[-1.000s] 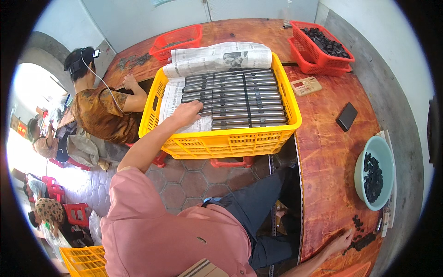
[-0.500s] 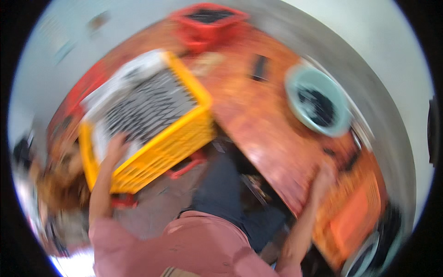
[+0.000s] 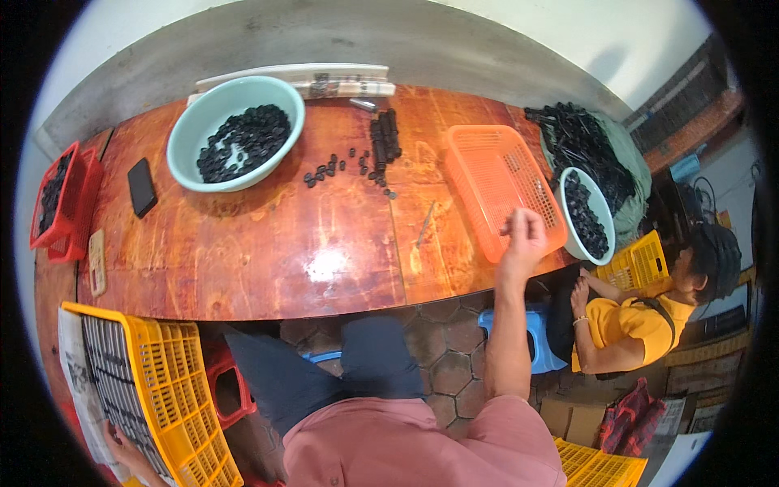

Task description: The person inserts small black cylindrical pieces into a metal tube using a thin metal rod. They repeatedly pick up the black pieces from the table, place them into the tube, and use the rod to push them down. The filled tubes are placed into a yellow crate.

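My right hand (image 3: 526,234) hangs over the near end of an orange plastic basket (image 3: 466,166), fingers curled in and closed. Whatever it holds, if anything, is hidden. At the lower left, my left hand (image 3: 122,448) lies over rows of dark, narrow pieces (image 3: 122,373) in a yellow crate (image 3: 174,381), its fingers apart and partly cut off by the dark rim. Small black pieces (image 3: 320,172) are scattered on the table beside stacked black cylinders (image 3: 385,142). A thin stick (image 3: 426,223) lies left of the basket.
On the wooden table (image 3: 243,268) stand a pale green bowl (image 3: 182,150) of black pieces, a phone (image 3: 142,188) and red baskets (image 3: 79,219). To the right are a smaller bowl (image 3: 604,252), a heap of black strips (image 3: 596,150) and a seated person (image 3: 629,325) in yellow.
My view has swung to the right, so the crate now sits at the lower left. My right hand has come over the orange basket; my left remains at the crate.
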Tool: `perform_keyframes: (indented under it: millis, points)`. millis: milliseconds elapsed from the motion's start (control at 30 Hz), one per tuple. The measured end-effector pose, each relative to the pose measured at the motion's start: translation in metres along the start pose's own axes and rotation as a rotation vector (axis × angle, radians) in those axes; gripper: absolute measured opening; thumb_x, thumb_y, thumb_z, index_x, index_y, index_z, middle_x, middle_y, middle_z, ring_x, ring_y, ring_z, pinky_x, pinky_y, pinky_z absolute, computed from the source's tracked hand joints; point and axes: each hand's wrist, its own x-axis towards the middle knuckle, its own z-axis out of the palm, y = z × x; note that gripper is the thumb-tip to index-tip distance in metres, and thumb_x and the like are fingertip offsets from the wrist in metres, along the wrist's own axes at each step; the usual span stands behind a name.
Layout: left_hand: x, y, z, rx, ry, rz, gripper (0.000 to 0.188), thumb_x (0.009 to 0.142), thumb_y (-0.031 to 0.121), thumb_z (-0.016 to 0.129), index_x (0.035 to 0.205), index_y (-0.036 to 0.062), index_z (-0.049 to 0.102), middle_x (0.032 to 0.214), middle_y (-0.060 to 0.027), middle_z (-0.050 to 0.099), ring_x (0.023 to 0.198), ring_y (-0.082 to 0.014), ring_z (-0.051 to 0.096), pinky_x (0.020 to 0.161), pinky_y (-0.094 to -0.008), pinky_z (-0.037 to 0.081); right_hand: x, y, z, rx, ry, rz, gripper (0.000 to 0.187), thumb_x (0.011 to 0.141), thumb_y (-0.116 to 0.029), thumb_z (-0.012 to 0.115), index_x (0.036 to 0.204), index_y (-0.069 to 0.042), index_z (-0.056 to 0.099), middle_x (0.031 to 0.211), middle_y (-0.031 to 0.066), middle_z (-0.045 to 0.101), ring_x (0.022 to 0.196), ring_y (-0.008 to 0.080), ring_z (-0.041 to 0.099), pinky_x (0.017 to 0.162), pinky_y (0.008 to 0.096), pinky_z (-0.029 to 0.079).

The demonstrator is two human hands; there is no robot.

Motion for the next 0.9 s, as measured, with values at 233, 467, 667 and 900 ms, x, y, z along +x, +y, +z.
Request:
perform_keyframes:
  millis: [233,467,667,900]
  points:
    - [0.048,0.008,0.052,0.075,-0.060,0.051,0.035,0.107,0.027,0.049,0.131,0.0044,0.059,0.125,-0.0166,0.061,0.114,-0.0301,0.061,0.097,-0.0409,0.052,0.002,0.016,-0.070,-1.093,-0.266,-0.148,0.033,0.092,-0.020,0.066,0.119,-0.001,0.065,0.106,0.0162,0.072,0.093,0.0314,0.070,0.085,0.0421,0.053]
    - [0.043,0.060,0.024,-0.022,-0.120,0.208,0.045,0.099,0.030,0.062,0.136,0.0040,0.060,0.138,-0.0239,0.057,0.131,-0.0370,0.051,0.112,-0.0478,0.037,-0.015,-0.011,-0.030,-0.732,-0.296,0.024,0.036,0.091,-0.022,0.067,0.119,0.000,0.066,0.105,0.0184,0.072,0.088,0.0288,0.070,0.077,0.0396,0.054]
    - [0.020,0.095,-0.003,0.055,-0.310,0.043,0.047,0.103,0.032,0.052,0.141,0.0027,0.054,0.144,-0.0257,0.051,0.134,-0.0398,0.047,0.108,-0.0483,0.041,0.027,-0.001,-0.059,-0.917,-0.262,-0.006,0.040,0.089,-0.023,0.069,0.118,0.003,0.066,0.119,0.0224,0.066,0.111,0.0371,0.063,0.097,0.0439,0.049]
    - [0.018,-0.045,0.082,0.421,-0.392,0.182,0.054,0.107,0.044,0.037,0.155,0.0197,0.036,0.160,-0.0230,0.030,0.139,-0.0466,0.038,0.109,-0.0604,0.034,0.087,0.035,-0.053,-1.139,-0.790,0.254,0.046,0.083,-0.027,0.071,0.122,-0.002,0.067,0.118,0.0220,0.068,0.112,0.0378,0.064,0.098,0.0447,0.049]
